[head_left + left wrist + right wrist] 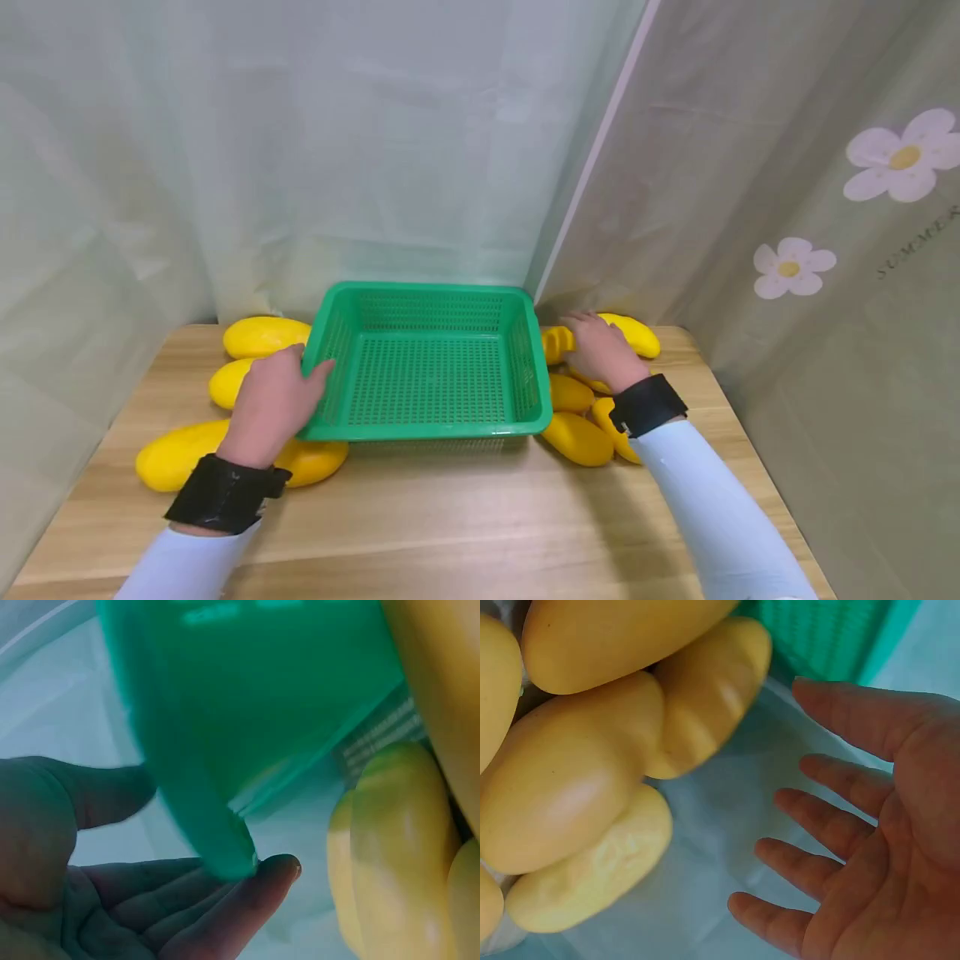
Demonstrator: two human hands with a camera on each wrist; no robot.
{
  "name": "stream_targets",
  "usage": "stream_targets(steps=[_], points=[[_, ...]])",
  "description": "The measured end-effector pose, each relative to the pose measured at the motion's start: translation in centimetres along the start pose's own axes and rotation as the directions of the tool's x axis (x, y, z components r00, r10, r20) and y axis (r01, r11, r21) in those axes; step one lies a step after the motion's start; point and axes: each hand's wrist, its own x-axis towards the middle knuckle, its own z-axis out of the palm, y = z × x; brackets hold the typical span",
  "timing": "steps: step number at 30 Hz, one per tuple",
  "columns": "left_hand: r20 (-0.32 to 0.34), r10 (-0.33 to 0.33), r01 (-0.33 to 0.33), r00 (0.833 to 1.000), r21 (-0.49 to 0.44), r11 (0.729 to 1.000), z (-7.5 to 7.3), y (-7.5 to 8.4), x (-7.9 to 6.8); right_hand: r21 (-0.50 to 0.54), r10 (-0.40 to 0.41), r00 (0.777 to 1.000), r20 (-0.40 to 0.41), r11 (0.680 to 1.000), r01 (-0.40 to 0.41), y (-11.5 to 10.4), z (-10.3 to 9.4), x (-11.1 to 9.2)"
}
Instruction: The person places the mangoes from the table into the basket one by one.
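A green plastic basket [427, 429] with perforated sides and base stands mid-table, nothing inside it. My left hand [273, 400] holds its left rim, thumb on one side and fingers on the other; in the left wrist view that rim [202, 825] lies between thumb and fingers. My right hand [603, 354] reaches over a group of smooth, oblong yellow fruits [577, 439], mango-like, to the right of the basket. In the right wrist view its fingers [817, 817] are spread and the palm is bare, beside the yellow fruits [570, 780].
More yellow fruits [183, 454] lie left of the basket, partly behind my left hand and wrist. The wooden table [442, 525] backs onto a pale curtain [375, 142]. Another curtain with printed flowers [795, 267] hangs along the right side.
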Motion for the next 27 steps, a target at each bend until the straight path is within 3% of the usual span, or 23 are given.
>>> stream_targets(steps=[6, 12, 19, 27], points=[[-0.05, -0.015, 0.015, 0.999, 0.01, 1.0, 0.7, 0.0, -0.1, -0.024, -0.013, 0.999, 0.03, 1.0, 0.014, 0.4, 1.5, 2.1], [-0.07, -0.014, 0.017, 0.997, 0.048, 0.999, 0.7, 0.1, 0.2, -0.045, -0.065, 0.998, 0.001, 0.997, 0.065, 0.2, 2.3, 3.1], [-0.019, -0.034, 0.035, 0.999, 0.051, 0.998, 0.6, 0.0, 0.2, -0.066, -0.071, 0.997, 0.04, 0.995, 0.073, 0.1, 3.1, 3.5], [0.047, -0.045, 0.043, 0.998, 0.027, 0.999, 0.0, -0.4, 0.9, -0.088, -0.086, 0.996, 0.01, 0.992, 0.086, 0.5, 3.9, 4.0]])
